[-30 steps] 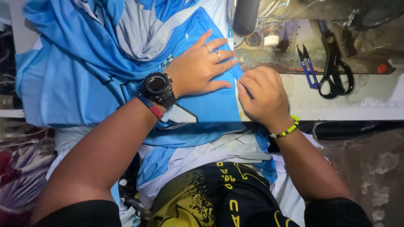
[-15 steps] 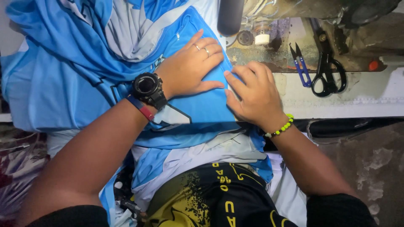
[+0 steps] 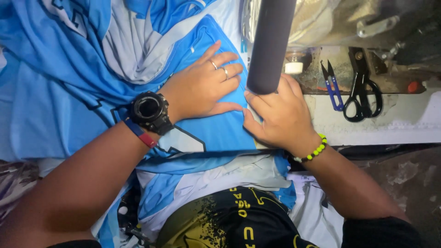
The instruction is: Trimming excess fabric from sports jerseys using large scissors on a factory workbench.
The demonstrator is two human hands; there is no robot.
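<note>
Under the head camera, a blue and white fabric (image 3: 92, 69) is seen draped across the tabletop (image 3: 395, 124) and down over the lap. The left hand (image 3: 202, 89) is laid flat on the blue panel, its fingers (image 3: 225, 59) slightly spread and pressed down, pinching nothing; a black watch (image 3: 149, 111) is worn at the wrist. The right hand (image 3: 280, 115) is set just beside it, thumb tip nearly touching the left thumb, its fingers (image 3: 257, 103) curled and held close together on the cloth's right edge, where a seam seems to be pinched down, though the grip itself cannot be told for certain. The fabric lies directly beneath both hands, its edge running away from the body toward a dark cylinder (image 3: 268, 46) hanging just above the right fingers. Well to the right, blue thread snips (image 3: 333, 87) and black scissors (image 3: 360, 92) are left lying, nearer the right hand.
</note>
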